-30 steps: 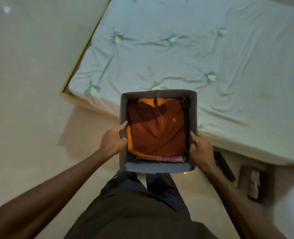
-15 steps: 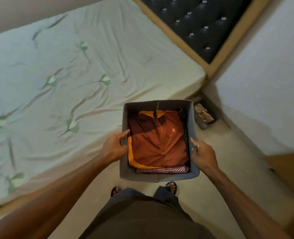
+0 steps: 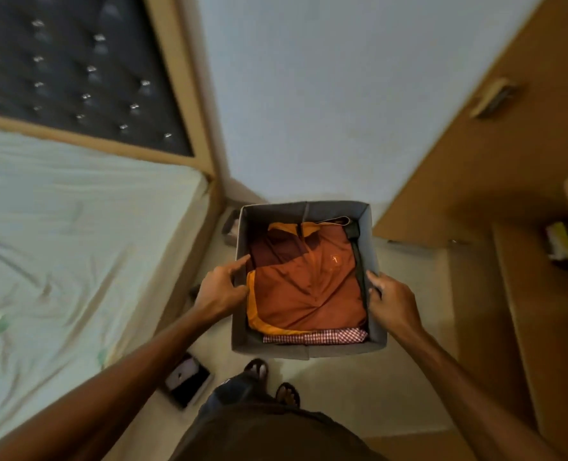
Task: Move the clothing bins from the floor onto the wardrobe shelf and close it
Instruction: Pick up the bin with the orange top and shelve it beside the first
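Grey fabric bin (image 3: 304,351) of folded clothes rides at waist height, left hand (image 3: 221,292) and right hand (image 3: 390,302) clamping its 2 sides. View has swung from bed (image 3: 76,244) toward wardrobe (image 3: 495,181); shelving likely next.

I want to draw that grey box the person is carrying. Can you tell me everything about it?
The grey fabric bin is square, soft-walled and open-topped, with a seam down the middle of its near and far walls. It is held level above the floor, near the person's feet. Inside lies a folded rust-orange shirt over a red checked one. The left hand and right hand each grip a side wall.
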A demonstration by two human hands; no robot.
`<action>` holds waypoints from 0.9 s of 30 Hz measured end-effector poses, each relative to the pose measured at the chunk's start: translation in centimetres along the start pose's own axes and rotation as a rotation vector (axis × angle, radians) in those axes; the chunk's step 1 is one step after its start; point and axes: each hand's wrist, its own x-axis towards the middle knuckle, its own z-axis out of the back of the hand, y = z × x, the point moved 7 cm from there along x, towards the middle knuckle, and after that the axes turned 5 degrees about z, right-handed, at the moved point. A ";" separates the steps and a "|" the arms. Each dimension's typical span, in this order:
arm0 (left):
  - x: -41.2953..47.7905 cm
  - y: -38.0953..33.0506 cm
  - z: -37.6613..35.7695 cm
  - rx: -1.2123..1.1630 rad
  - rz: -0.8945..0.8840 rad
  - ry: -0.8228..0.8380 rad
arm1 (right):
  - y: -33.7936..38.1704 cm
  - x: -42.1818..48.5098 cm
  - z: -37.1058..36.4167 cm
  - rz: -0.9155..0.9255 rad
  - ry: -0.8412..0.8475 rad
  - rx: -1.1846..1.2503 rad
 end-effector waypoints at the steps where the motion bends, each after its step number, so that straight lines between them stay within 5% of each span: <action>1: 1.5 -1.7 -0.6 0.014 -0.033 0.034 | -1.2 0.1 0.9 -0.043 -0.031 0.023; 11: 12.2 -22.1 -8.3 0.205 -0.424 0.342 | -11.3 -1.2 9.9 -0.524 -0.335 0.134; 27: 14.6 -49.8 -23.9 0.228 -0.870 0.584 | -22.4 -5.5 26.0 -0.825 -0.832 0.188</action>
